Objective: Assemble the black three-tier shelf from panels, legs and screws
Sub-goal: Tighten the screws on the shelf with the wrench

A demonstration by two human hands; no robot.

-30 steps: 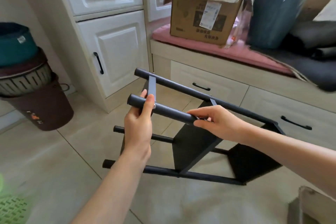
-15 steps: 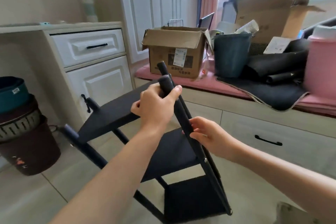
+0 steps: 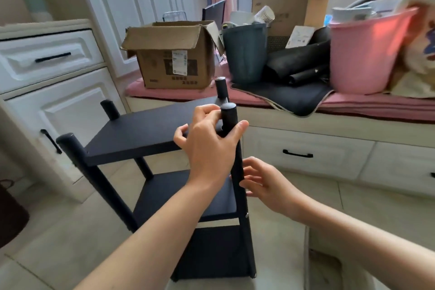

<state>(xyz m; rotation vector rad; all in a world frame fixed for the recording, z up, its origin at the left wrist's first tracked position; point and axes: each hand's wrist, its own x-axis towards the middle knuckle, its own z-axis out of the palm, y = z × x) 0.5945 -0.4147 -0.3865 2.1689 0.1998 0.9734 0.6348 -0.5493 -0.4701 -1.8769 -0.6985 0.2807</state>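
On the tiled floor (image 3: 58, 242) in front of us stands the shelf (image 3: 150, 134), upright or very nearly so, with all three black panels in place between four round legs. We cannot see the feet well enough to say whether every one rests flat.

Our left hand (image 3: 209, 146) grasps the near right leg (image 3: 237, 172) just below its capped top, thumb on one side and fingers curled round the other. Our right hand (image 3: 261, 183) sits lower on the same leg, fingers loosely spread and touching it rather than gripping; we cannot tell how firmly it presses.

We judge the shelf light, since one hand at a leg top seems enough to steady it. The legs look like smooth tubes, stiff but likely slippery, so a full wrap beats a fingertip pinch. The panels look thin and rigid, with hard edges. The screwed joints are the weak spots: small screw heads show low on this leg (image 3: 246, 214), and twisting one leg could rack the frame. We would take hold at two legs, close under a panel, or beneath the top panel itself.

Behind it, a cardboard box (image 3: 174, 59) and a pink bucket (image 3: 362, 54) sit on the window bench (image 3: 376, 106).
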